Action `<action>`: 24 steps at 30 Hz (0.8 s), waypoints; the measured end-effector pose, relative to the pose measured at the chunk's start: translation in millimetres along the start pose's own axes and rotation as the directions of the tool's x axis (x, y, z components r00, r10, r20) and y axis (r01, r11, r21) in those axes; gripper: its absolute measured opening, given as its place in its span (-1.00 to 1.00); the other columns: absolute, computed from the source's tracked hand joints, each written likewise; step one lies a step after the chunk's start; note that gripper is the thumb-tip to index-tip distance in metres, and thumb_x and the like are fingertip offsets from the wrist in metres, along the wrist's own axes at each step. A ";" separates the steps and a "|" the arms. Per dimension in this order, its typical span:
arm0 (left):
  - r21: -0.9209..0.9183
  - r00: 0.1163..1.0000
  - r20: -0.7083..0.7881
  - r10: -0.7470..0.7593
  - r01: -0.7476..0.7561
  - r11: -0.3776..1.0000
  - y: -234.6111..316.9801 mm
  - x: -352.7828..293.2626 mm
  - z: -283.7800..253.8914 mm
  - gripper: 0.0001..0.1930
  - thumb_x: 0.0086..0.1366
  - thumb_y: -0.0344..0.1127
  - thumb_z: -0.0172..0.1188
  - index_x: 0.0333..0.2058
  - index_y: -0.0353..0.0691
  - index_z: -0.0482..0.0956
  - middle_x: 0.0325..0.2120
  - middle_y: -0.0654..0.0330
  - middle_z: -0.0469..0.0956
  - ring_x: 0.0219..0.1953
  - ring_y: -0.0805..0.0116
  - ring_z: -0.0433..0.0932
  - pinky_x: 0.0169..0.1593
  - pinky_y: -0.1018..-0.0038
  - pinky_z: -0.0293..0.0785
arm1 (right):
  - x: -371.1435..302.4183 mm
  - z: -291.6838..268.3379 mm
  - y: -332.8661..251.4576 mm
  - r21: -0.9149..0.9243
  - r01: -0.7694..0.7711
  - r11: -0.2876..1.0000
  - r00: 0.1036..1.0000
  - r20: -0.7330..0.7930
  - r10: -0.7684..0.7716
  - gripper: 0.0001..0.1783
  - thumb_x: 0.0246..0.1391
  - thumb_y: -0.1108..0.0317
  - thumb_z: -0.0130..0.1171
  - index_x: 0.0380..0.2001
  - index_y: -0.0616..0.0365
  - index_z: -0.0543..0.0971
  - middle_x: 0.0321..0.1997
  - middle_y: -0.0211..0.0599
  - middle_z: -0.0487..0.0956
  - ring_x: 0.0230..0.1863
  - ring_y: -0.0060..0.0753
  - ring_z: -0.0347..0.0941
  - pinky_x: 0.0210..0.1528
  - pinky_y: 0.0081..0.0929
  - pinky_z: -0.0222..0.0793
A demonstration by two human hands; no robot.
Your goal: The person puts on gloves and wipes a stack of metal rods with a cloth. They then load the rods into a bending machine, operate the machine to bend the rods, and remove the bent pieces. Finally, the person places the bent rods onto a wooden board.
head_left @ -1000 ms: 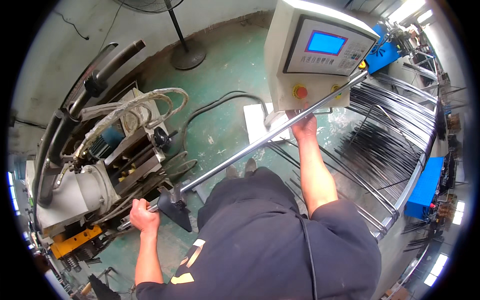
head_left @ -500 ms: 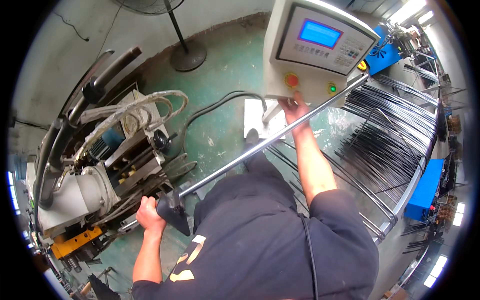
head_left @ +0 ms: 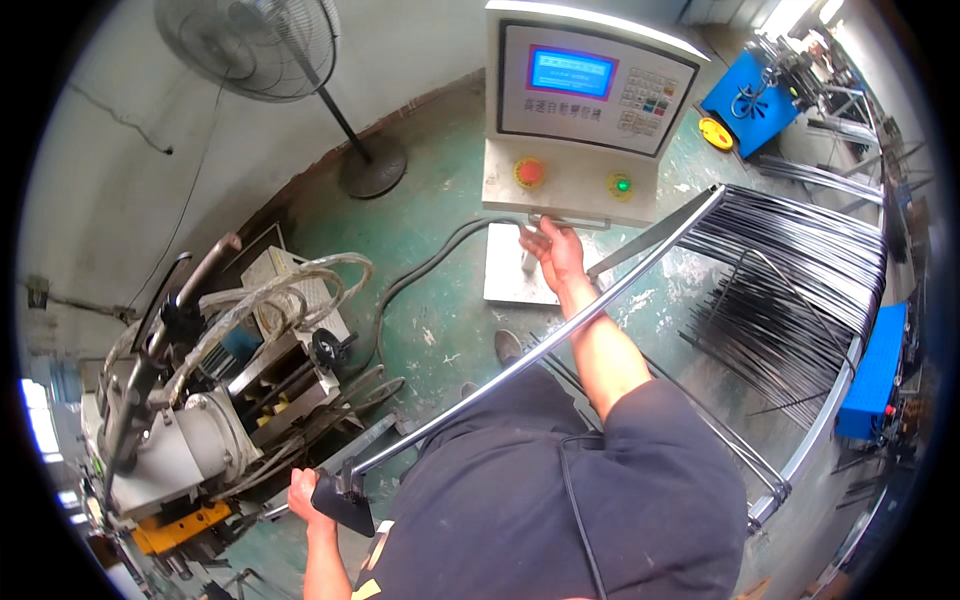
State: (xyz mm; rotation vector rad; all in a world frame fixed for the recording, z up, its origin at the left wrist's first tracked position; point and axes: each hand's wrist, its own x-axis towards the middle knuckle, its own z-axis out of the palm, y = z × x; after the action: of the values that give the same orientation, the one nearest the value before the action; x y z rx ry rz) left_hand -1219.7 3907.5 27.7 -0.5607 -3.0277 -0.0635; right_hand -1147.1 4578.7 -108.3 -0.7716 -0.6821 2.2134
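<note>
My left hand [head_left: 303,494] makes a fist beside a black angular bracket [head_left: 345,503]. A short stretch of silver tube [head_left: 276,513] shows on the fist's far side; what the fingers close around is hidden. From the bracket a long silver bar [head_left: 530,354] slants across in front of my body to the far right, passing over my right forearm. My right hand [head_left: 556,258] reaches out beyond this bar, its bent fingers at the left end of a handle [head_left: 580,222] below a control box [head_left: 560,195]. The box carries a lit blue screen [head_left: 571,73], a keypad, a red button [head_left: 528,173] and a green-lit button [head_left: 621,186].
To the left stands a machine [head_left: 175,445] with hoses and a yellow part. A rack of thin dark rods [head_left: 790,260] fills the right. A standing fan [head_left: 372,165] is at the back, cables [head_left: 400,250] cross the floor, and a white base plate [head_left: 508,275] lies below the box.
The view has shifted, showing more of the fan and the box further left. My right hand remains at the box's lower edge, and my left fist stays beside the bracket.
</note>
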 end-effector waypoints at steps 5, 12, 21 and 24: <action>0.028 1.000 -0.020 -0.016 0.017 0.999 -1.0 -4.5 8.4 -0.73 0.05 -0.27 0.29 -0.59 -0.19 0.36 -0.46 0.03 0.42 -0.43 -0.24 0.53 -0.40 -0.12 0.33 | -88.9 -93.5 -34.4 -0.248 0.003 0.969 0.899 -0.423 -0.111 -0.66 0.33 0.46 0.26 0.10 0.35 0.52 -0.21 -0.17 0.67 -0.28 -0.22 0.67 -0.25 -0.32 0.67; 0.038 0.992 -0.101 0.072 -0.069 0.997 1.2 -4.7 14.2 -0.73 0.08 -0.28 0.32 -0.58 -0.16 0.37 -0.44 0.05 0.41 -0.48 -0.23 0.53 -0.45 -0.13 0.32 | -125.8 -19.9 -172.4 -0.914 0.271 -0.301 0.425 0.394 -0.815 -0.83 0.18 0.50 0.38 -0.14 0.21 0.74 -0.21 -0.18 0.71 -0.12 -0.12 0.62 0.06 -0.24 0.52; 0.068 0.988 -0.118 0.103 -0.095 0.993 2.4 1.2 10.3 -0.74 0.10 -0.20 0.36 -0.56 -0.13 0.44 -0.42 0.07 0.46 -0.46 -0.22 0.57 -0.44 -0.09 0.40 | -64.6 26.2 -190.0 -0.769 -0.056 -0.637 0.948 0.159 -0.275 -0.10 0.22 -0.01 0.39 0.57 -0.14 0.33 0.20 -0.02 0.63 0.17 0.10 0.65 0.20 0.03 0.59; 0.050 0.990 -0.110 0.084 -0.079 0.996 0.8 -0.9 11.4 -0.72 0.09 -0.16 0.37 -0.56 -0.12 0.45 -0.41 0.07 0.47 -0.44 -0.22 0.59 -0.41 -0.11 0.41 | -60.0 22.0 -192.4 -0.798 -0.073 -0.599 0.957 0.112 -0.267 -0.11 0.25 0.02 0.34 0.59 -0.21 0.29 0.14 0.06 0.68 0.15 0.15 0.68 0.18 0.08 0.62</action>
State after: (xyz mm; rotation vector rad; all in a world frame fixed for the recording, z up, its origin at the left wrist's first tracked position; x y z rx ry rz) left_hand -1219.1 3908.5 16.3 -0.6538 -2.8864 -0.0218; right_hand -1044.5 4649.6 51.6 -1.5238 -2.7238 0.2297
